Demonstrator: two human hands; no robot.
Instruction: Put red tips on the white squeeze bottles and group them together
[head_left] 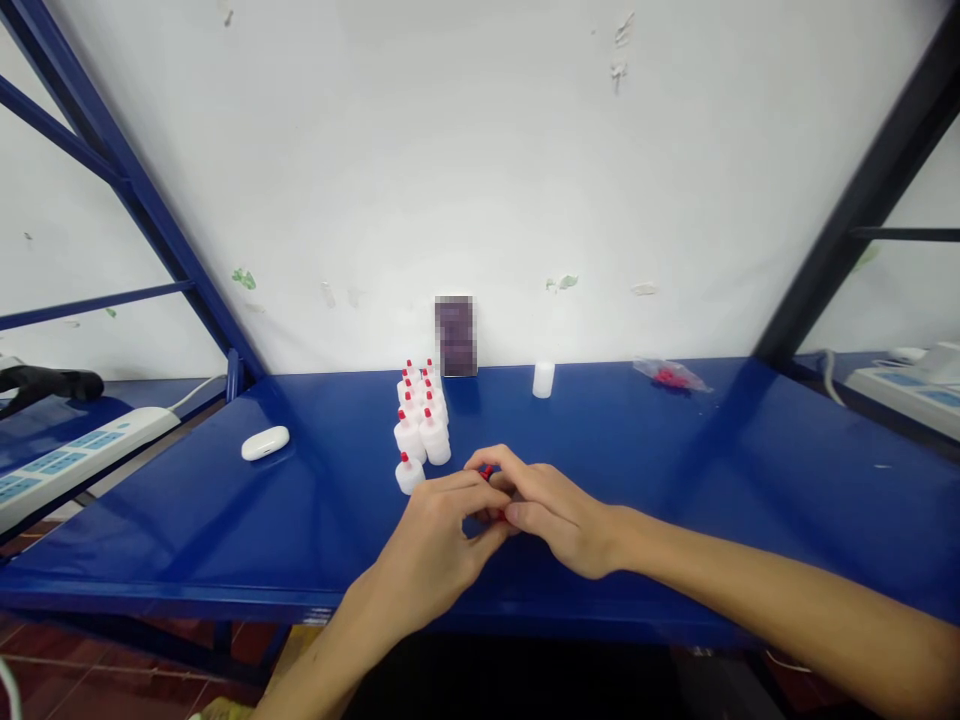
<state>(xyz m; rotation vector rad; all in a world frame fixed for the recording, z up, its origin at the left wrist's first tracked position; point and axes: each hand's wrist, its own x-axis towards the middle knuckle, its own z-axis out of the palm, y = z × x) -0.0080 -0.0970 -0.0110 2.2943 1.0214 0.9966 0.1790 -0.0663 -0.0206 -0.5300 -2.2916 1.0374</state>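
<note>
Left hand (439, 530) and right hand (562, 515) are meeting over the desk (330, 530), grips closed on red bits (487, 472); red-tipped bottles (433, 438) are standing grouped left, one white bottle (543, 380) is showing no tip.

The person's left hand (450, 520) reaches up from the lower left, its back upward, wrist raised and fingers curled inward. The right hand (559, 515) comes in from the right on a long, bare forearm (735, 580), fingers bent. The two hands meet at the fingertips, thumbs and index fingers close together.
</note>
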